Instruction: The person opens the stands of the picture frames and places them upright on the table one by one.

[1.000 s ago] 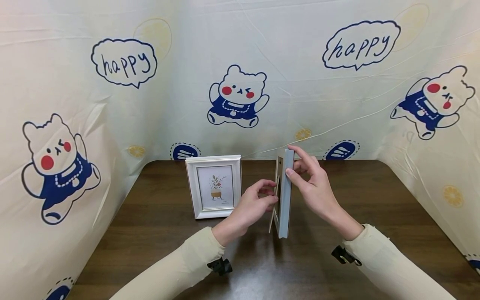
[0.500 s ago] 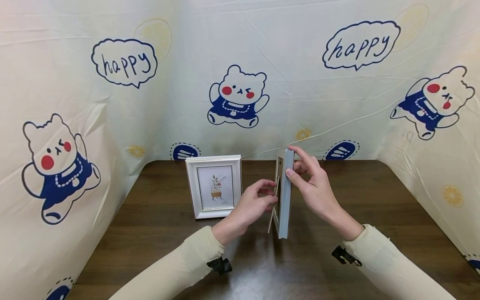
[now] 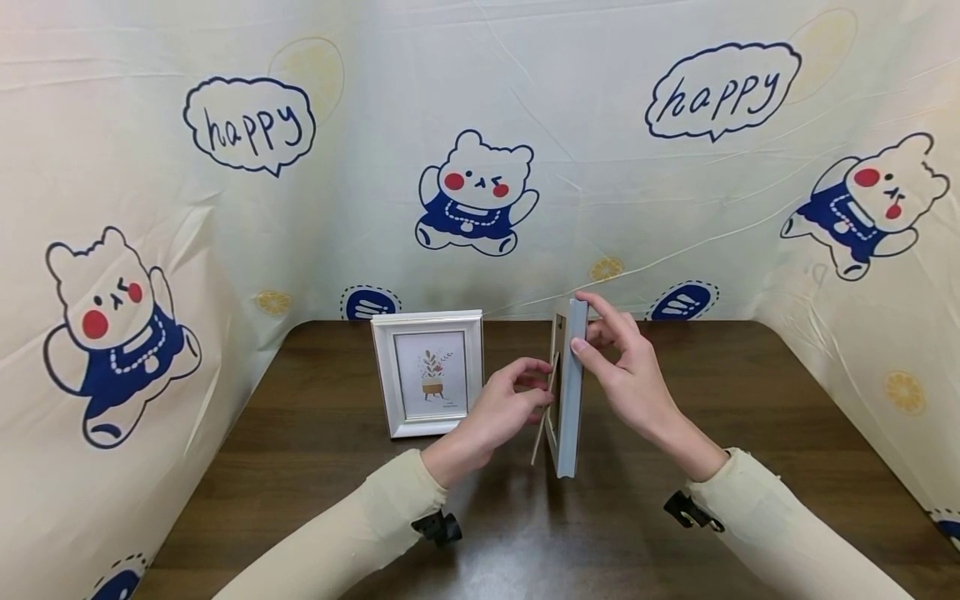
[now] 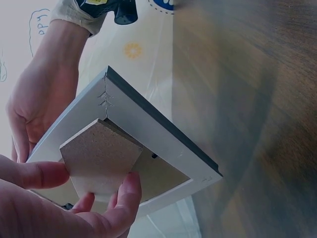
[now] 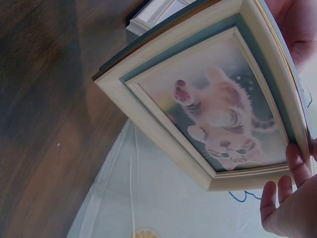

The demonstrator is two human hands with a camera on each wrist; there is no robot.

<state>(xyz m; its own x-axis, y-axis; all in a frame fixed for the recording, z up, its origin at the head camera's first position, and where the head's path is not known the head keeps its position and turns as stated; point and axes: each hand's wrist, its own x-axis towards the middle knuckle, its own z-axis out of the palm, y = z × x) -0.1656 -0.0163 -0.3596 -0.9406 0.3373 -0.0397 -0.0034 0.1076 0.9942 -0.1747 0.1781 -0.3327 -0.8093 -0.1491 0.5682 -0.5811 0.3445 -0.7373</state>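
A picture frame [image 3: 572, 392] with a pale blue side stands edge-on to me, upright, right of the middle of the table. In the right wrist view, this frame [image 5: 158, 136] has a cream and teal border round a kitten picture [image 5: 220, 119]. My right hand [image 3: 633, 379] grips its upper edge, thumb on the near side. My left hand [image 3: 495, 417] pinches the stand [image 3: 537, 442] on its back. Seen from the left wrist, the beige stand [image 4: 101, 153] tilts out from the backing, thumb and fingers on opposite edges.
A white picture frame [image 3: 382, 375] with a potted-plant print stands upright on the left, close behind my left forearm. The dark wooden table [image 3: 300, 483] reaches back to a printed cloth [image 3: 570, 208], which hangs at the rear and both sides.
The lower end of the stand has swung slightly left, away from the frame's back, and my left hand has shifted slightly left with it. My right hand and the frame have stayed put.
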